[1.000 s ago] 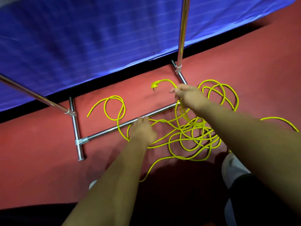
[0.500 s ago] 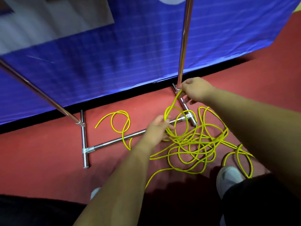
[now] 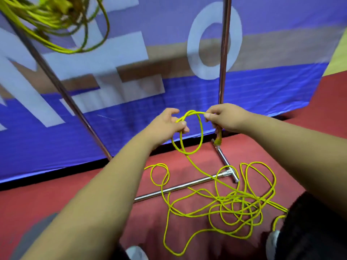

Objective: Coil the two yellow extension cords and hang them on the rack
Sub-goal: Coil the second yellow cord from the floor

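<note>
Left hand [image 3: 165, 126], right hand [image 3: 226, 118], cord [image 3: 201, 132] higher.

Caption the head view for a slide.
Left hand and right hand hold a loop of yellow cord over the red floor; a second cord hangs high by the rack.

red floor [image 3: 56, 194]: tangled yellow cord [image 3: 234, 205] (loose loops), rack base [image 3: 178, 188].

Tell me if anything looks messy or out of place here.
Yes: the cord is a tangled heap on the floor, draped over the rack's base bar. Only one loop is formed, held between the left hand and right hand.
</note>
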`<state>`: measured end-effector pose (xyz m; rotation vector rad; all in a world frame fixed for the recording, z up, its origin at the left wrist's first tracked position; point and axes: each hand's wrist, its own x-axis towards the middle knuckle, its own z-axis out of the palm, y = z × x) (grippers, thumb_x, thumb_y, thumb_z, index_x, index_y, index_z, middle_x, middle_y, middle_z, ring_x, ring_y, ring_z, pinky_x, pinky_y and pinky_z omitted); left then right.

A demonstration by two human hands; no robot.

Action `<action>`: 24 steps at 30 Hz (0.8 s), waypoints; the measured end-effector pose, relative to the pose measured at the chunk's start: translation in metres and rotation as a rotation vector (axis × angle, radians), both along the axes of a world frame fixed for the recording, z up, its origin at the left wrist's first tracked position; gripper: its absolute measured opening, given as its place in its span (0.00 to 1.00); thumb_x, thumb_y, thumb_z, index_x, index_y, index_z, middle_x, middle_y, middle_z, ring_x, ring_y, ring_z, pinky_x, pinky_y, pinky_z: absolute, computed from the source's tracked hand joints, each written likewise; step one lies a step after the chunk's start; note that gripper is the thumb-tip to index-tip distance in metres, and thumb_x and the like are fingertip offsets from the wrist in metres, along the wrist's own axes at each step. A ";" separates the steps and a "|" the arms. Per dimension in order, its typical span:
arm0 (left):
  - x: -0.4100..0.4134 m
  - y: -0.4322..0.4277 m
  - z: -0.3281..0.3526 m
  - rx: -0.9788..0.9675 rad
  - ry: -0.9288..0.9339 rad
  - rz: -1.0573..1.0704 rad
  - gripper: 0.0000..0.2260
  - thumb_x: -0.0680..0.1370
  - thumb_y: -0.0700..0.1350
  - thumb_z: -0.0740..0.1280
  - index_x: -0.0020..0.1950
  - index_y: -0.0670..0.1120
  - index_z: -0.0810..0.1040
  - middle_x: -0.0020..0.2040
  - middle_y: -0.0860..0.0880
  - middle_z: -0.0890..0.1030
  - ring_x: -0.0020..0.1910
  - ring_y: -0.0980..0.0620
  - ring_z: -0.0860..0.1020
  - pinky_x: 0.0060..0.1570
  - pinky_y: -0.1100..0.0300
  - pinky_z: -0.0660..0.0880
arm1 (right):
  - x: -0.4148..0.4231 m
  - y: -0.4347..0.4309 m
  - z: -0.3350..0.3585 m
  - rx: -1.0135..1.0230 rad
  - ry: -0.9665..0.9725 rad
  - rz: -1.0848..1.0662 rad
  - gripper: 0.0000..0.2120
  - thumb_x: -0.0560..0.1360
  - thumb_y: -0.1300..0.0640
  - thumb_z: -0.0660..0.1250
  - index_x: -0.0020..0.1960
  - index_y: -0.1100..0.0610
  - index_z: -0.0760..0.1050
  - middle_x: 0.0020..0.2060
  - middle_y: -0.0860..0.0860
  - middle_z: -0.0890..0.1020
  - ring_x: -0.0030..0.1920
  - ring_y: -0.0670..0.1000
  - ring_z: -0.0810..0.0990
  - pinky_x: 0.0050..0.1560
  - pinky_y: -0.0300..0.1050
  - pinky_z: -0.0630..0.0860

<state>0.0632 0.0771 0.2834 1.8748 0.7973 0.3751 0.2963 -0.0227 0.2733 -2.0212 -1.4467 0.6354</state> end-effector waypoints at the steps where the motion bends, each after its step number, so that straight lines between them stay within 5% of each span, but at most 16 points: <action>1: -0.005 0.002 0.014 0.027 0.050 -0.034 0.20 0.84 0.47 0.67 0.75 0.49 0.68 0.48 0.49 0.88 0.52 0.51 0.86 0.59 0.54 0.76 | -0.007 -0.003 0.005 0.044 0.028 0.001 0.11 0.85 0.48 0.65 0.48 0.48 0.83 0.35 0.50 0.80 0.30 0.48 0.83 0.36 0.42 0.78; 6: -0.022 -0.011 0.035 -0.027 0.044 -0.030 0.08 0.83 0.44 0.69 0.61 0.49 0.81 0.44 0.47 0.86 0.41 0.48 0.82 0.42 0.54 0.81 | -0.043 -0.014 0.008 0.110 0.271 -0.026 0.05 0.84 0.49 0.68 0.53 0.49 0.81 0.34 0.53 0.74 0.31 0.53 0.75 0.31 0.44 0.79; 11: -0.035 -0.015 0.025 -0.139 -0.030 0.221 0.09 0.78 0.39 0.68 0.57 0.46 0.83 0.47 0.44 0.80 0.34 0.50 0.82 0.32 0.57 0.79 | -0.058 -0.009 0.010 -0.017 0.301 -0.036 0.17 0.76 0.45 0.77 0.57 0.53 0.78 0.40 0.56 0.83 0.34 0.53 0.81 0.38 0.51 0.81; 15: -0.040 0.000 0.038 -0.131 -0.160 0.375 0.10 0.76 0.41 0.67 0.56 0.48 0.83 0.46 0.47 0.81 0.30 0.53 0.76 0.31 0.59 0.75 | -0.050 -0.017 0.003 -0.079 0.161 -0.069 0.14 0.71 0.45 0.78 0.49 0.54 0.82 0.40 0.54 0.84 0.39 0.52 0.78 0.43 0.51 0.75; 18: -0.046 0.009 0.033 -0.193 -0.225 0.415 0.11 0.79 0.42 0.63 0.59 0.48 0.81 0.48 0.49 0.83 0.30 0.52 0.71 0.32 0.58 0.72 | -0.047 -0.020 -0.005 -0.193 0.420 -0.021 0.19 0.71 0.42 0.76 0.56 0.50 0.83 0.52 0.48 0.86 0.51 0.52 0.83 0.49 0.51 0.73; 21: -0.049 0.015 0.029 -0.284 -0.282 0.411 0.12 0.82 0.41 0.60 0.62 0.46 0.80 0.49 0.47 0.82 0.29 0.54 0.69 0.30 0.59 0.68 | -0.056 -0.015 -0.014 -0.254 0.649 -0.005 0.28 0.78 0.46 0.74 0.75 0.41 0.70 0.66 0.49 0.82 0.59 0.57 0.86 0.54 0.54 0.77; 24: -0.049 0.016 0.029 -0.336 -0.319 0.404 0.13 0.84 0.41 0.59 0.62 0.47 0.80 0.48 0.47 0.80 0.29 0.55 0.66 0.28 0.60 0.62 | -0.069 -0.008 -0.016 -0.202 0.646 -0.049 0.40 0.79 0.53 0.70 0.83 0.34 0.54 0.67 0.52 0.79 0.59 0.60 0.85 0.58 0.58 0.81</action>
